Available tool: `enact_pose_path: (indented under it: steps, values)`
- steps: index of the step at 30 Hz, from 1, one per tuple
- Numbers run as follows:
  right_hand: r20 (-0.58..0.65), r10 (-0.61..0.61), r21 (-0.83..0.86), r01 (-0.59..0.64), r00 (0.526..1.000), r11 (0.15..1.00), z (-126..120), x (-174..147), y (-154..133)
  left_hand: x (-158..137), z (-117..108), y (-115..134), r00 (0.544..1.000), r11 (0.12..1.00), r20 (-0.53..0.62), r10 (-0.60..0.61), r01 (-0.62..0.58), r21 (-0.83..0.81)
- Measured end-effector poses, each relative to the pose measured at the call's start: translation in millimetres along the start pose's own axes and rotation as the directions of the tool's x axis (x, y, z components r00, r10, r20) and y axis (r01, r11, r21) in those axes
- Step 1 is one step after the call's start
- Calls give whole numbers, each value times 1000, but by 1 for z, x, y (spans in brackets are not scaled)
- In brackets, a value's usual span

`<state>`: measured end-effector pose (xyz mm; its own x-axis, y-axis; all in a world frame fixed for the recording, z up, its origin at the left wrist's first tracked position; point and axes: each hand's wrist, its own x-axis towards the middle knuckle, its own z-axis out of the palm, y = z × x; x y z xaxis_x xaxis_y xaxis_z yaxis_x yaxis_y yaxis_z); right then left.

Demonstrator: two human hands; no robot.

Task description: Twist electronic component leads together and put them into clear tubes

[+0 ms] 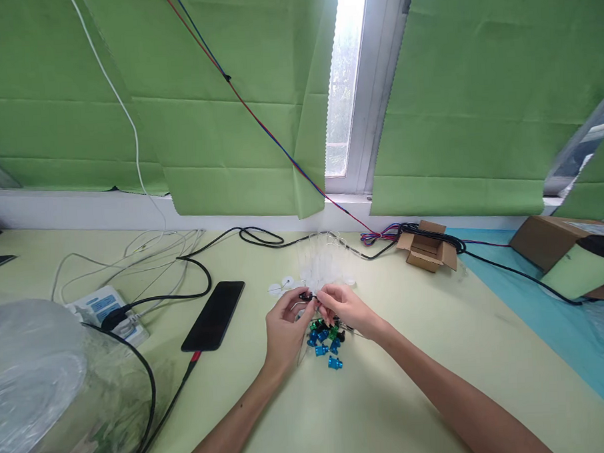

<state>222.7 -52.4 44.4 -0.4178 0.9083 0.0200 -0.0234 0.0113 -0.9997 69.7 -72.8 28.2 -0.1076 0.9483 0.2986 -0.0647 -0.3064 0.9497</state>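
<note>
On the near left of the counter (389, 396), a bundle of clear plastic wrap (32, 358) is sitting; near the middle, small blue pieces (334, 362) are lying loose, and just beyond them green pieces (333, 332) and more blue ones are mixing in a pile; a black phone (213, 317) is lying left of the pile; above the pile's far side, the left hand (289, 327) is pinching a small black part (306, 296) between thumb and fingers; the right hand (348, 308) is bunching its fingertips at that part's right end, and I cannot tell whether its grip is pinching it; left of the phone, a white power strip (93, 308) is resting; beyond the hands, clear plastic tubes (318, 266) are standing out faintly, white discs (275, 290) lying to their left; farther right, a small open box (426, 251) is sitting beside coiled black cable (453, 241); farthest, green shades (238, 136) are hanging.
</note>
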Motion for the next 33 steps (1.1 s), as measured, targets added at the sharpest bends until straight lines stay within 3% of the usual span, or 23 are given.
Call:
enact_pose_path:
  steps: [11,22,33]
  values:
    - [1,26,-35,-26,1000,999,-1,4,10,0,0,-6,998,999,43,43,-43,6]
    - [-40,-27,18,28,999,999,1,-2,-1,3,-2,4,997,999,-67,-44,44,-10]
    - [-37,-36,0,36,999,999,1,-1,1,2,0,5,998,999,-52,-34,35,17]
